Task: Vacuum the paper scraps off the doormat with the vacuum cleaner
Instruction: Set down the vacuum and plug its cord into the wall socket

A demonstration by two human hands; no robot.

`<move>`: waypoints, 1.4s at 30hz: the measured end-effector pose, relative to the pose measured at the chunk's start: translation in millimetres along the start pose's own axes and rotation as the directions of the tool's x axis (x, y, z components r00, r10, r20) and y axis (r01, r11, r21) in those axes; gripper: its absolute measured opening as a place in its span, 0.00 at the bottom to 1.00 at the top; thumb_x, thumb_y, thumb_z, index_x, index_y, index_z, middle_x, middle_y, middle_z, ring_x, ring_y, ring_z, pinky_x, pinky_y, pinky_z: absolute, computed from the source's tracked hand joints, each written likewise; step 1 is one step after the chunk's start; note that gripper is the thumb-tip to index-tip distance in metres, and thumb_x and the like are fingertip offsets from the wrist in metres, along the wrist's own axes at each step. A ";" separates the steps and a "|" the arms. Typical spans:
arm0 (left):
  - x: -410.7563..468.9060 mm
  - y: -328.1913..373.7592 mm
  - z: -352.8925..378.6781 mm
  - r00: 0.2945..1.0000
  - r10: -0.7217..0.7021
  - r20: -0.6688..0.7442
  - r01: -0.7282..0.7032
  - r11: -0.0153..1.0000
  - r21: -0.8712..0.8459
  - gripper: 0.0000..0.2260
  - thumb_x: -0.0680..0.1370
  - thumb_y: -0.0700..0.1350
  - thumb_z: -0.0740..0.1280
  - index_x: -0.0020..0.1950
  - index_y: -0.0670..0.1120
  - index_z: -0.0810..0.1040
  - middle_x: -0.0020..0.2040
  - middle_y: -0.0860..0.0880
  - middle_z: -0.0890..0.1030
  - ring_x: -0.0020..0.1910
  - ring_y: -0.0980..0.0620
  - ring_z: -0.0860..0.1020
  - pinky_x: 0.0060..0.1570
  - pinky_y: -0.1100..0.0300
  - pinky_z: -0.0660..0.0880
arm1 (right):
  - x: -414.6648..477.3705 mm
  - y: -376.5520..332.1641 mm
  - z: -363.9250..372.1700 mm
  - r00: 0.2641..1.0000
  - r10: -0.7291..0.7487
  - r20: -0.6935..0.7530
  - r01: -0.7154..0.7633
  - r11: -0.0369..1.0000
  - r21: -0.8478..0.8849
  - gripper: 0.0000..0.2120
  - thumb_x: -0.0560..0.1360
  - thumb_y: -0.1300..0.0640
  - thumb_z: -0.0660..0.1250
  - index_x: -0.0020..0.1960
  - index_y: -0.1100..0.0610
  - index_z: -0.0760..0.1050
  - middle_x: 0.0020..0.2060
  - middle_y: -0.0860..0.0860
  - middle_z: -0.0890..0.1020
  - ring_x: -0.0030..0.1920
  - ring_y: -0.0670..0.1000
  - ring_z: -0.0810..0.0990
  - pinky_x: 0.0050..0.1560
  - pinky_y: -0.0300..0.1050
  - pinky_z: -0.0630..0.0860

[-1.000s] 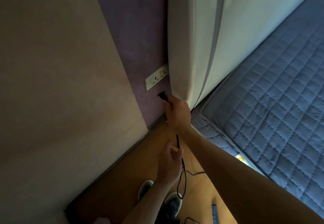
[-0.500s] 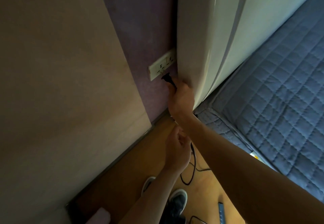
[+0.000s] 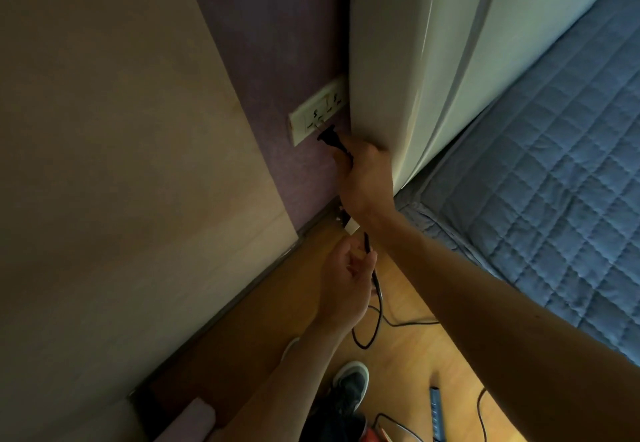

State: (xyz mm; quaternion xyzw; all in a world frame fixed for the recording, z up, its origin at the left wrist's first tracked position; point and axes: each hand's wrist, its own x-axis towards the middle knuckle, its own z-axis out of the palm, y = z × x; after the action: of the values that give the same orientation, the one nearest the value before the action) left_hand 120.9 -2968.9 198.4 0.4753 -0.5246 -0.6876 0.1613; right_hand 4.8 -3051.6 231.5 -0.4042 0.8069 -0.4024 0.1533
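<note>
2 hands in view, both on 1 black lead.

Right hand (image 3: 363, 178): raised to the wall, fingers curled round the rear of the plug (image 3: 329, 137), pinching it. Plug points up-left at the socket (image 3: 317, 116). Its pins meet the left outlet's slots, and the plug body stands off the faceplate with the pins showing between. How far in the pins are, cannot tell.

Left hand (image 3: 346, 282): lower and nearer the floor, palm turned up, fingers loosely curled with the cord (image 3: 379, 306) passing between thumb and fingertips. A light hold, not a fist.

Cord: drops from the left hand, makes 1 loop on the floor (image 3: 408, 355), then runs off right under the right forearm.

Socket: white double plate, 2 outlets, low on a purple wall (image 3: 277, 43). Right outlet holds nothing. The plate's right end is just beside a white padded headboard (image 3: 398, 61).

Outward: a beige panel (image 3: 121, 130) fills the left side. A blue quilted bed (image 3: 554, 164) lies right of the headboard. The floor is orange wood. 1 dark shoe (image 3: 349, 386) with a white toe stands below the left forearm. A dark power strip (image 3: 437, 414) lies on the floor near the bottom edge, with thin cables beside it. A pale pink object (image 3: 194, 421) sits bottom left, cut off by the frame.
</note>
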 end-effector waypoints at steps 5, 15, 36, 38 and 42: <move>0.8 0.4 -4.5 1.000 -0.005 0.027 0.006 1.000 -0.005 0.04 0.82 0.45 0.66 0.48 0.50 0.74 0.43 0.43 0.81 0.38 0.47 0.84 0.42 0.46 0.84 | 0.4 0.1 -2.4 0.999 -0.044 0.011 0.045 0.999 -0.032 0.19 0.79 0.52 0.58 0.65 0.57 0.78 0.53 0.60 0.84 0.52 0.61 0.81 0.51 0.57 0.79; 2.3 -4.6 -9.8 1.000 -0.005 0.015 0.005 0.999 0.034 0.06 0.81 0.46 0.67 0.44 0.52 0.75 0.40 0.45 0.81 0.42 0.39 0.83 0.45 0.37 0.81 | 1.2 -2.5 -2.2 0.999 -0.028 0.018 0.029 0.999 -0.043 0.17 0.80 0.54 0.60 0.66 0.57 0.77 0.53 0.61 0.83 0.52 0.62 0.81 0.53 0.57 0.78; 3.5 -6.6 -9.6 0.999 0.022 0.035 -0.023 0.999 0.031 0.04 0.81 0.44 0.67 0.47 0.50 0.76 0.38 0.47 0.80 0.40 0.44 0.83 0.43 0.42 0.83 | -4.7 -5.1 -8.8 0.990 -0.116 -0.074 0.115 0.993 -0.014 0.12 0.78 0.55 0.67 0.56 0.63 0.76 0.45 0.56 0.84 0.42 0.57 0.82 0.42 0.52 0.78; 3.4 -7.1 -10.4 0.999 0.013 0.041 -0.014 1.000 0.027 0.03 0.81 0.45 0.67 0.47 0.50 0.76 0.39 0.45 0.80 0.39 0.45 0.83 0.44 0.41 0.83 | -5.0 -4.1 -8.2 0.990 -0.119 -0.074 0.118 0.993 -0.021 0.12 0.79 0.55 0.66 0.55 0.63 0.76 0.46 0.56 0.84 0.42 0.57 0.82 0.42 0.53 0.78; 4.7 -6.0 -12.0 0.999 0.016 0.041 -0.016 1.000 0.017 0.03 0.81 0.45 0.67 0.47 0.50 0.77 0.38 0.46 0.80 0.38 0.48 0.82 0.44 0.40 0.83 | -4.6 -3.6 -8.1 0.989 -0.101 -0.107 0.101 0.995 -0.005 0.11 0.79 0.56 0.66 0.53 0.65 0.77 0.43 0.58 0.84 0.40 0.58 0.81 0.39 0.55 0.78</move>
State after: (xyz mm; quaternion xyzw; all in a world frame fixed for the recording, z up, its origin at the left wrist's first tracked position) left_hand 130.0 -2976.8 190.9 0.4583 -0.5375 -0.6913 0.1520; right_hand 4.9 -3045.0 239.0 -0.4223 0.7925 -0.4309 0.0893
